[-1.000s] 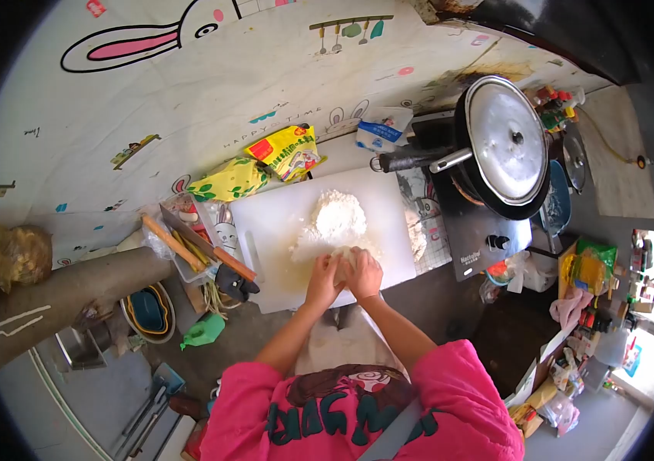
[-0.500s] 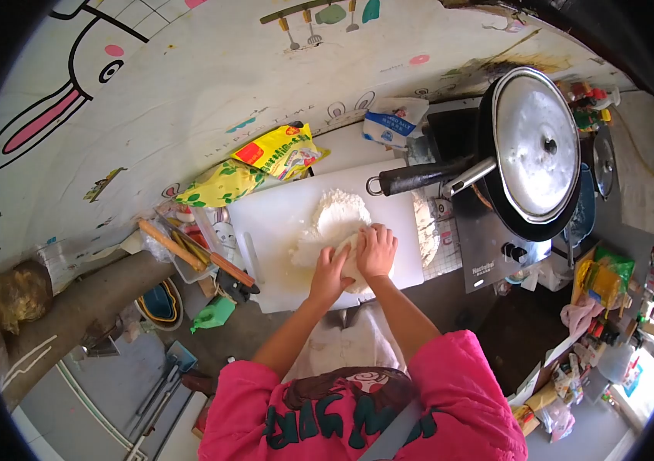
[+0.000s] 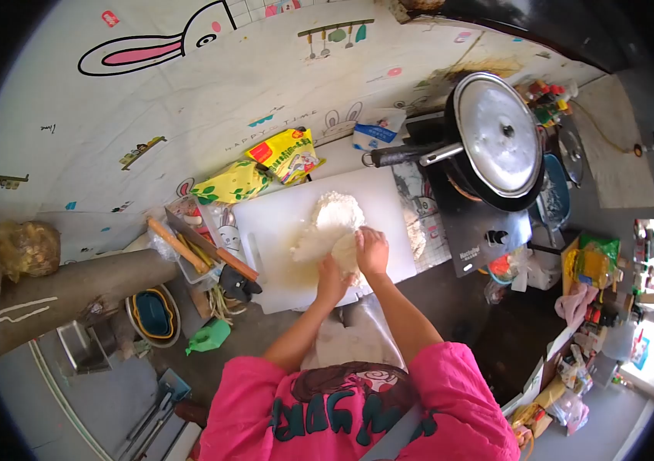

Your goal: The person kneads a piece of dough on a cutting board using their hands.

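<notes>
A pale piece of dough (image 3: pixel 345 250) is between my two hands over the near half of a white cutting board (image 3: pixel 272 230). My left hand (image 3: pixel 332 279) grips its lower left side with curled fingers. On the right edge, my right hand (image 3: pixel 373 250) has its fingers closed round the dough. Just beyond the dough lies a heap of white flour (image 3: pixel 338 209), with loose flour spread to its left. The underside of the dough is hidden.
Yellow packets (image 3: pixel 288 156) and a blue-and-white salt bag (image 3: pixel 378 132) stand along the wall. To the right, a lidded wok (image 3: pixel 496 138) sits on a black stove (image 3: pixel 481 234), its handle reaching toward the board. A knife (image 3: pixel 215 246) rests across a container on the left.
My hands have gone from lying over the dough to gripping its sides, with its face turned up between them. The head view has shifted, so the wok and wall appear further left.
</notes>
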`<action>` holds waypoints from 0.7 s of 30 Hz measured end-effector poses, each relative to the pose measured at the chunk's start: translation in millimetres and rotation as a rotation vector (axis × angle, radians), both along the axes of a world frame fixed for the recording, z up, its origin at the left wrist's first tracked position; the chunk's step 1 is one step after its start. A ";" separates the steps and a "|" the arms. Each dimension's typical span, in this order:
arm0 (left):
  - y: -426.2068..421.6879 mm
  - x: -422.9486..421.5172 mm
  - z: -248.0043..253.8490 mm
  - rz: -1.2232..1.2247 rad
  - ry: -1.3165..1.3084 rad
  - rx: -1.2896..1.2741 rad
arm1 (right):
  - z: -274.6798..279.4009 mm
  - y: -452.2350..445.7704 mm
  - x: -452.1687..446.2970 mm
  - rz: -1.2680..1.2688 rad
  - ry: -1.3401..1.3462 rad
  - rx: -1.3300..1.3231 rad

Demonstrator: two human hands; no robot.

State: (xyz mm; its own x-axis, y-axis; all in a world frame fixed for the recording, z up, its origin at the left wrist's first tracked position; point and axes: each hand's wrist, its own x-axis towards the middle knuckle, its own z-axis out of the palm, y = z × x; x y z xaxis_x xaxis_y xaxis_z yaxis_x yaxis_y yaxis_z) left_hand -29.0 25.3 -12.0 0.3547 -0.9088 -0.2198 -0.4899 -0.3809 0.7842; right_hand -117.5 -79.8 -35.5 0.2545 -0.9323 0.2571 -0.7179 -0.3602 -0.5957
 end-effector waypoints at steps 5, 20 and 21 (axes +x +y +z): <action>3.4 9.1 3.5 -0.062 0.053 0.051 | 56.8 16.1 -4.6 0.090 0.127 0.153; -0.6 4.7 4.8 -0.048 0.060 0.021 | 22.5 13.0 10.1 0.221 0.455 0.226; -2.9 4.0 5.8 -0.055 0.066 0.033 | 17.6 9.8 10.2 0.222 0.453 0.225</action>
State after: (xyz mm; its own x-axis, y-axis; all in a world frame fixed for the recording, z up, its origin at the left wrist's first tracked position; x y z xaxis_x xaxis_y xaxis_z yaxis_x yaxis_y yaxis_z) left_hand -25.0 22.5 -6.1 0.2886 -0.9181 -0.2716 -0.4584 -0.3816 0.8027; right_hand -107.3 -70.1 -17.9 0.4900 -0.8630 -0.1229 -0.8417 -0.4316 -0.3246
